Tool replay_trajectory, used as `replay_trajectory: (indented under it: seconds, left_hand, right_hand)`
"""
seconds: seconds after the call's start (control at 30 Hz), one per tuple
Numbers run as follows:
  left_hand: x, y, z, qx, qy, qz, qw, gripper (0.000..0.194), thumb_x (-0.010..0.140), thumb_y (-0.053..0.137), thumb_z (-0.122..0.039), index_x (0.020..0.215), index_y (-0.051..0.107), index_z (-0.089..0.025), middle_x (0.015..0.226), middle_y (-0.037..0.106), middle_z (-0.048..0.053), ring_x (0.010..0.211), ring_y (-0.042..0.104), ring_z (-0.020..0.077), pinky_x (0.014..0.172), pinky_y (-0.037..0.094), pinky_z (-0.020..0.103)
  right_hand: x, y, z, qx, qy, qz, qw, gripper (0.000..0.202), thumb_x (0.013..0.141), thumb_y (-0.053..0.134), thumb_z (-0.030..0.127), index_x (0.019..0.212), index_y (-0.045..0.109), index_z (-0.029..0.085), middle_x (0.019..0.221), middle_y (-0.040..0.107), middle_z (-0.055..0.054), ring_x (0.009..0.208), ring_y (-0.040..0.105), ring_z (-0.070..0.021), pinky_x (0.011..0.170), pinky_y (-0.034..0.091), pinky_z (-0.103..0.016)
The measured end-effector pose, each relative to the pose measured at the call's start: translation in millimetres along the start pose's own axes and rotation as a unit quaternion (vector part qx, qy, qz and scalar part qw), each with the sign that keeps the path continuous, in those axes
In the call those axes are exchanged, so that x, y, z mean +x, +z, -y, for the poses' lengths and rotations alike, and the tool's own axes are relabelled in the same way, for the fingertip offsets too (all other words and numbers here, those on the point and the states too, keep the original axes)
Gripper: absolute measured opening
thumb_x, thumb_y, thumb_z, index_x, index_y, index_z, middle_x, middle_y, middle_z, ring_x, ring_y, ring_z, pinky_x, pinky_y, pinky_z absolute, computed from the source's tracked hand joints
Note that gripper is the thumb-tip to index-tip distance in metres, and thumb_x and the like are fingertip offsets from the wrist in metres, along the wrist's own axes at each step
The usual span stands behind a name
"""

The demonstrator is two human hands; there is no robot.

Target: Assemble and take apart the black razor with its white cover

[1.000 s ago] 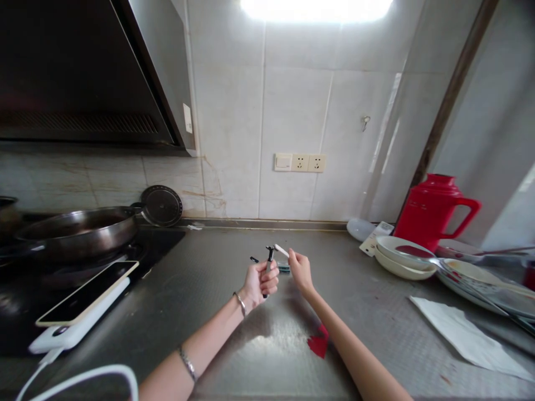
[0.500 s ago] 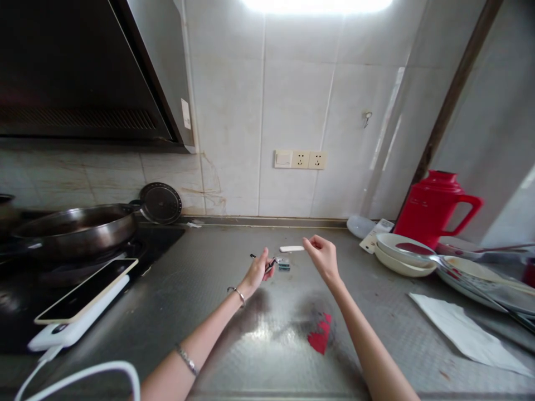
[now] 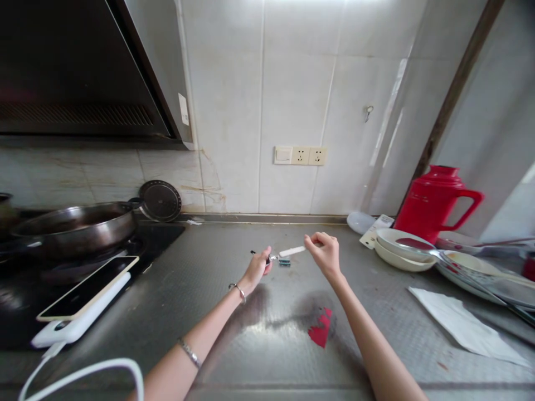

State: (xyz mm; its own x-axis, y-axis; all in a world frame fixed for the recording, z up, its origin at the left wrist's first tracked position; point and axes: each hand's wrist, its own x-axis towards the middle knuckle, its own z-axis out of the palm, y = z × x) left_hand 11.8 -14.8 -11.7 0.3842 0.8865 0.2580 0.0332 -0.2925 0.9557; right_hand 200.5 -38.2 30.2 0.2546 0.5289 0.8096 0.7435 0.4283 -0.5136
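My left hand (image 3: pixel 254 272) is closed around a small black object with a shiny silver end (image 3: pixel 273 258); its exact kind is too small to make out. Between the fingertips of my right hand (image 3: pixel 326 255) is one end of a slim white stick (image 3: pixel 291 252), its other end tilted down toward the left. That free end is close to the silver end; I cannot tell whether they touch. Just below the stick, a small clear and teal piece (image 3: pixel 285 262) lies on the metal counter (image 3: pixel 234 345).
A torn red patch (image 3: pixel 321 329) shows nearer on the counter. To the left, a phone (image 3: pixel 90 288) rests on a white power bank (image 3: pixel 79 320) by a pan (image 3: pixel 79 225). A red thermos (image 3: pixel 432 206), stacked bowls (image 3: pixel 405 262) and a white tissue (image 3: pixel 463 326) are at right.
The white stick has gone from nearly level to slanted, with its free end lower and nearer the silver end. The black object has turned slightly in my left hand.
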Motion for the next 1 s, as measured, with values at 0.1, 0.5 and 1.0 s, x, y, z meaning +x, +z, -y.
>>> replay_trajectory:
  seconds: [0.1,0.5,1.0]
  left_hand:
    - [0,1.9,0,-0.003,-0.008,-0.011,1.000,0.061,0.081,0.030,-0.061,0.036,0.029,-0.020,0.032,0.026,-0.005,0.034,0.025,0.0063,0.045,0.021,0.025]
    - [1,1.1,0,-0.108,-0.002,0.004,0.994,0.059,0.081,0.034,-0.060,0.038,0.028,-0.020,0.032,0.023,-0.006,0.032,0.020,0.0049,0.041,0.013,0.024]
    - [2,0.5,4,-0.117,-0.016,-0.018,0.993,0.060,0.080,0.034,-0.062,0.038,0.027,-0.020,0.033,0.022,-0.006,0.032,0.020,0.0042,0.039,0.013,0.023]
  right_hand:
    - [-5,7,6,0.040,0.015,0.023,0.999,0.033,0.073,0.052,0.030,0.046,0.037,0.018,0.046,0.039,0.005,0.047,0.035,-0.0083,0.053,0.029,-0.022]
    - [-11,12,-6,0.077,0.103,0.023,0.991,0.034,0.075,0.049,0.036,0.048,0.036,0.018,0.048,0.030,0.005,0.050,0.030,-0.0082,0.049,0.025,-0.021]
    - [-9,10,6,0.018,0.104,0.051,0.993,0.047,0.084,0.038,0.051,0.049,0.039,0.018,0.047,0.039,0.003,0.048,0.035,-0.0094,0.049,0.026,-0.022]
